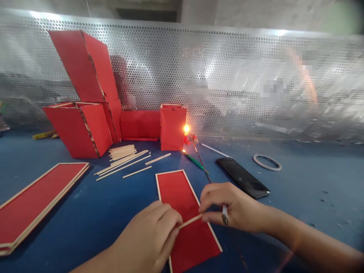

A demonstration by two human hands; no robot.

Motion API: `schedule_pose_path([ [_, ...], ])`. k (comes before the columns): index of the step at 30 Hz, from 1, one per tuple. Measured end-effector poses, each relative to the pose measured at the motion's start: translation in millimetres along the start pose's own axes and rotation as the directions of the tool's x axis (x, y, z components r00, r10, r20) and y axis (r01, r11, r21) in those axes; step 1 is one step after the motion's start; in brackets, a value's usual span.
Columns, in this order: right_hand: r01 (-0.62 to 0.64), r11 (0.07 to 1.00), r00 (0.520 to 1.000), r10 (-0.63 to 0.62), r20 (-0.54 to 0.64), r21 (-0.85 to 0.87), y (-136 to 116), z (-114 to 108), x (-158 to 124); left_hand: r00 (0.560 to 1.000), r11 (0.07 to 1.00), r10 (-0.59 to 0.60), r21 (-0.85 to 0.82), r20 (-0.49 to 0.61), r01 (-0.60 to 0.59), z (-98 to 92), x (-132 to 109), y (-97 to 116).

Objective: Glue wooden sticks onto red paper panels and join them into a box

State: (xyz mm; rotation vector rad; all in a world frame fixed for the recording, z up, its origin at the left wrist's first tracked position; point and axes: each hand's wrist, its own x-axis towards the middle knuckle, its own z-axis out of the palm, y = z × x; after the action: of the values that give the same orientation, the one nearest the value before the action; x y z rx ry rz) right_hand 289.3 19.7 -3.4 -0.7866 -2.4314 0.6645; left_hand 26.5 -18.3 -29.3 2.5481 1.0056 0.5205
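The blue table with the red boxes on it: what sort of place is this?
Probably a craft workshop, though I can't be certain: a thin stick is held over a pale-edged red panel, a pile of loose sticks lies nearby, and a perforated metal screen stands behind.

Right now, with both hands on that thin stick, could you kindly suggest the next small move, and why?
I would probably bring the thin stick to the near end of the red panel: the left hand and right hand hold it crosswise, and the near edge looks bare where visible, while the other three edges carry pale strips.
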Motion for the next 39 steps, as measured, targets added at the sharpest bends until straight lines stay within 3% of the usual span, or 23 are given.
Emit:
schedule_pose_path([
  [7,-0.064,0.996,0.972,0.049,0.229,0.059,-1,2,2,0.998,0.999,0.052,0.006,0.028,-0.052,-5.4,-1,2],
  [14,-0.169,0.986,0.932,0.163,0.325,-0.009,-16,4,4,0.980,0.997,0.071,0.022,0.185,-0.076,-23.5,-5,6],
  [20,-0.256,0.966,0.896,0.222,0.385,0.040,-22,3,3,0.967,0.990,0.124,0.033,0.223,-0.134,-31.5,-5,9],
  [24,-0.245,0.968,0.894,0.205,0.399,0.050,-22,2,2,0.954,0.971,0.221,0.043,0.203,-0.234,-31.3,-5,6],
  [30,-0.220,0.974,0.892,0.177,0.415,0.057,-19,2,1,0.950,0.949,0.303,0.067,0.073,-0.308,-26.2,-10,4],
  [39,-0.222,0.974,0.849,0.175,0.499,0.037,-23,2,1,0.910,0.912,0.402,0.046,0.103,-0.408,-27.7,-6,-3],
])
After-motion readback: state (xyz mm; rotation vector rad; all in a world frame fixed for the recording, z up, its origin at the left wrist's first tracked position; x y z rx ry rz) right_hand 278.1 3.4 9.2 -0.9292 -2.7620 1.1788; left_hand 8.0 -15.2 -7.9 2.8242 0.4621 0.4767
